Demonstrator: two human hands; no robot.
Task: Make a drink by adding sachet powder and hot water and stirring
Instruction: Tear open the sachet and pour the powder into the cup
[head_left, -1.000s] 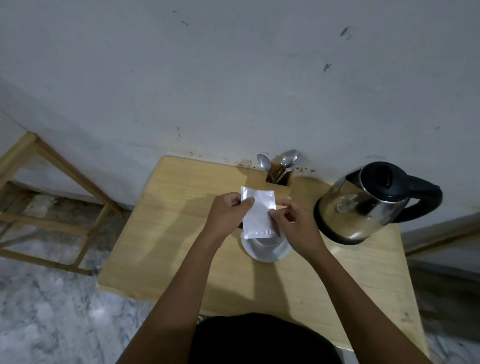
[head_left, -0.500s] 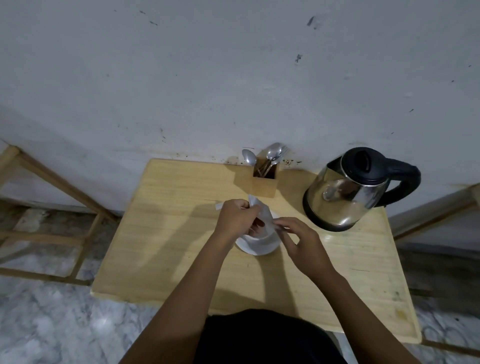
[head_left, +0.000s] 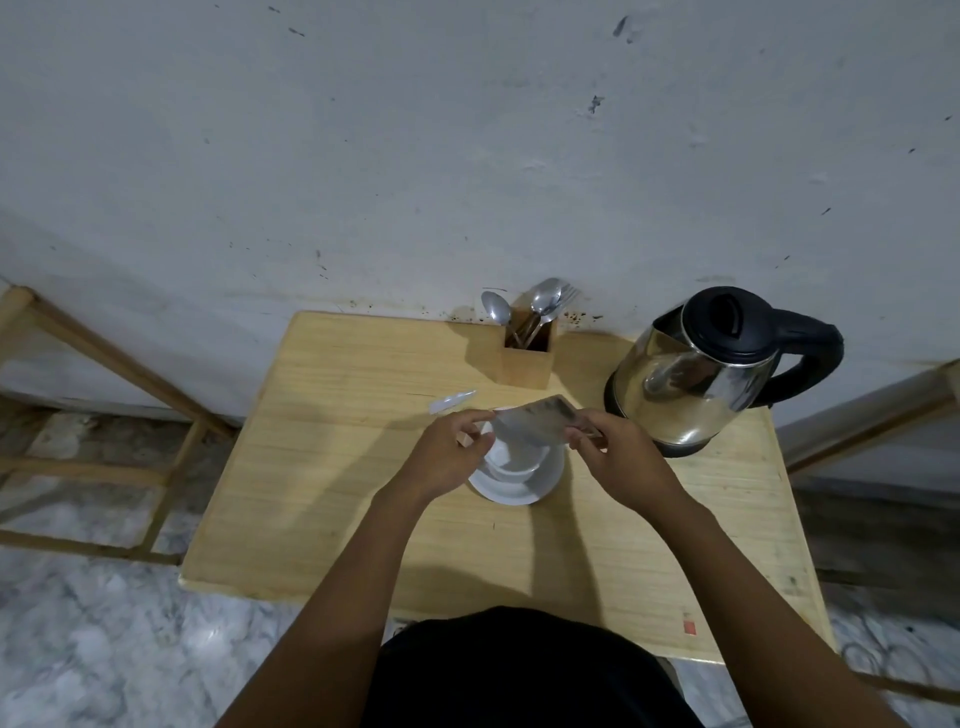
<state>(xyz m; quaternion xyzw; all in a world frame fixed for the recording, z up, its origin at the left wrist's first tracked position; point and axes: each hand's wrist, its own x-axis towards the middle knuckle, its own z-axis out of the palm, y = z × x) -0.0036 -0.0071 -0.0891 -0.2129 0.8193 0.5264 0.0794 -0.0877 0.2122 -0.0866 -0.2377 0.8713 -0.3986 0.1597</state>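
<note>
Wooden table (head_left: 322, 467) stands against a stained white wall. My right hand (head_left: 618, 457) pinches the sachet (head_left: 535, 421), tilted above the white cup (head_left: 514, 457) on its saucer (head_left: 540, 488); my left hand (head_left: 447, 457) touches its other end, fingers loosely curled. Torn strip (head_left: 452, 401) lies left. Cutlery holder (head_left: 527, 353) and kettle (head_left: 706, 369) stand behind, unobstructed.

A scuffed grey-white wall (head_left: 467, 156) fills the upper frame; marbled floor (head_left: 93, 639) and wooden frame (head_left: 104, 358) sit lower left.
</note>
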